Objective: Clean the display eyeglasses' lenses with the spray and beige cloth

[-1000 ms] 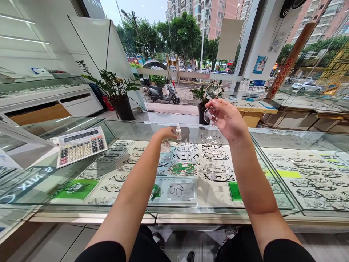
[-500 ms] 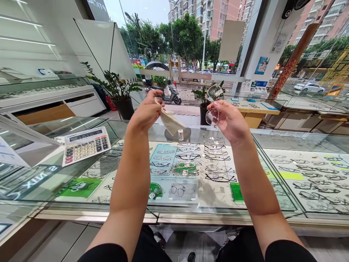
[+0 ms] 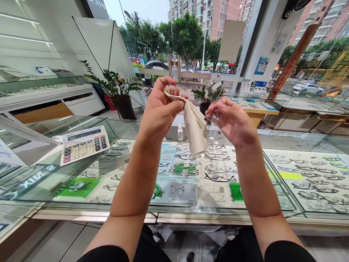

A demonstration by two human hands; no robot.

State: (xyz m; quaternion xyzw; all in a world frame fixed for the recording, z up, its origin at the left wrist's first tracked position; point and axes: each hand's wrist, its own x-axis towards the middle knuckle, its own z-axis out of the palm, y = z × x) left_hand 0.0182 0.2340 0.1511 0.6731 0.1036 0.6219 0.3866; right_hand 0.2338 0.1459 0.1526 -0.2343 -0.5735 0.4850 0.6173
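My left hand (image 3: 165,109) pinches a beige cloth (image 3: 195,131), which hangs down over the glass counter. To its right, my right hand (image 3: 233,120) grips a pair of thin-rimmed glasses (image 3: 214,89) between thumb and fingers. One clear lens stands above the fingertips, and the lower part is partly hidden by the hand. A gap remains between the cloth and the upper lens. Behind the cloth, a small white-capped bottle (image 3: 180,132) stands upright on the counter.
Rows of spectacle frames (image 3: 219,157) lie inside the glass display case (image 3: 174,210). A calculator (image 3: 85,145) rests on the left of the counter. Potted plants (image 3: 120,89) stand beyond it, before the window. Another display case is at the right.
My left hand has moved right, closer to the glasses, and the cloth now hangs lower and more spread. The glasses have tilted slightly in my right hand.
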